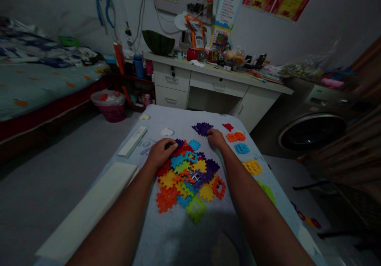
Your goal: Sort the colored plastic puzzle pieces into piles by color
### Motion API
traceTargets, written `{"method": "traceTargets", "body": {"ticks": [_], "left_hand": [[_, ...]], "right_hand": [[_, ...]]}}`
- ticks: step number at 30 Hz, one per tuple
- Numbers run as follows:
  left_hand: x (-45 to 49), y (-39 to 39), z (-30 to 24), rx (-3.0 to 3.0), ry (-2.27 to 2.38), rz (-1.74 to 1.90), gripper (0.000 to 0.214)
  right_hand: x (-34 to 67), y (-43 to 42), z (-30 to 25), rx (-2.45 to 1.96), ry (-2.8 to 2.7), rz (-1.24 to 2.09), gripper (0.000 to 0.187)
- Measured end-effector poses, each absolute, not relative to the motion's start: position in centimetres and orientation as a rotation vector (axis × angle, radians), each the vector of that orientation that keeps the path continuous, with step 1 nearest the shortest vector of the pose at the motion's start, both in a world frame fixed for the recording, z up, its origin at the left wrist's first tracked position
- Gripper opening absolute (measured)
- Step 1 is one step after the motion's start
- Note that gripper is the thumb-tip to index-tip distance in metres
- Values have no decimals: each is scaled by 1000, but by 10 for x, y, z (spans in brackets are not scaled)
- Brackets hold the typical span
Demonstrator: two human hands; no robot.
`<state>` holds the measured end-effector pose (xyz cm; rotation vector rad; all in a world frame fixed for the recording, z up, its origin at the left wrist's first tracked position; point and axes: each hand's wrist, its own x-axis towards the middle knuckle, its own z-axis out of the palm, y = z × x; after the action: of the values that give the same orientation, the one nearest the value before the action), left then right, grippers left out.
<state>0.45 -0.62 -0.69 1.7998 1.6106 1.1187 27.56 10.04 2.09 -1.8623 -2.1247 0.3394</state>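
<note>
A heap of interlocking plastic tiles (183,166) in red, orange, yellow, green, blue and purple lies on the cloth-covered table. At the heap's far left edge, my left hand (162,151) is closed, its fingertips at a purple tile (179,143). Beyond the heap lies a small group of purple tiles (202,128). My right hand (216,138) is at the right end of this group, fingers curled together on a purple tile there; the fingertips are partly hidden.
Along the right edge lie red tiles (228,127), orange tiles (236,137), blue tiles (242,149), yellow tiles (253,167) and green tiles (267,191). A long white box (89,208) and a smaller box (132,141) lie left. Behind stands a white desk (171,81).
</note>
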Motion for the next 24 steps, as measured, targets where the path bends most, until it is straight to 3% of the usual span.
{"method": "traceTargets", "body": {"ticks": [14,21,24], "left_hand": [[3,-4,-11,1816,1587,1134,36],[3,-3,-11,1803,1583,1128,37],[3,-3,-11,1800,1566,1139,36]], "right_hand": [[276,92,29,-1773,-2061,382,33],[305,42,63,-1673,-2492,816,12],[304,23,68,-1682,-2613,942,16]]}}
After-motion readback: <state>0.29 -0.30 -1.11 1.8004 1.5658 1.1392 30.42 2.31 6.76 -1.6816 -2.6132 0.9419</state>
